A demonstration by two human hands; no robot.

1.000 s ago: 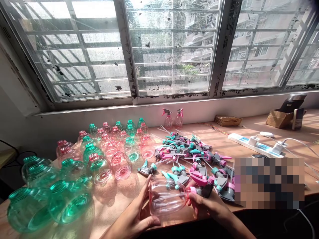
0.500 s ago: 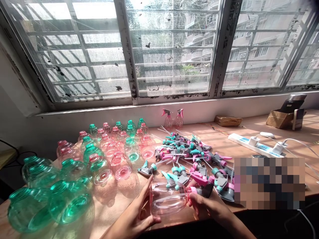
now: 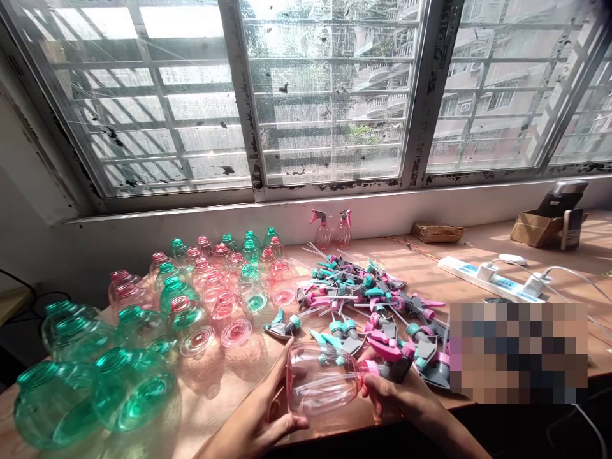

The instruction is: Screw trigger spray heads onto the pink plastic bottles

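Observation:
A clear pink spray bottle (image 3: 322,381) lies on its side in the air above the table's front edge, its neck toward the right. My left hand (image 3: 275,401) is wrapped round its base, thumb below and fingers behind. At the neck, my right hand (image 3: 382,392) grips the pink collar of the spray head (image 3: 389,357), a pink and grey trigger piece seated at the bottle's mouth. The thin dip tube shows through the bottle wall. Just beyond the hands lies a heap of loose pink, teal and grey spray heads (image 3: 354,287).
Several open green bottles (image 3: 134,389) and pink bottles (image 3: 233,319) stand at the left. Two assembled spray bottles (image 3: 323,229) are by the wall. A power strip (image 3: 492,280), a brown tray (image 3: 437,233) and a cardboard box (image 3: 535,228) lie to the right. A blurred patch covers the front right.
The spray head has turned slightly at the bottle's neck, its trigger and nozzle now showing at a different angle. Both hands keep nearly the same place.

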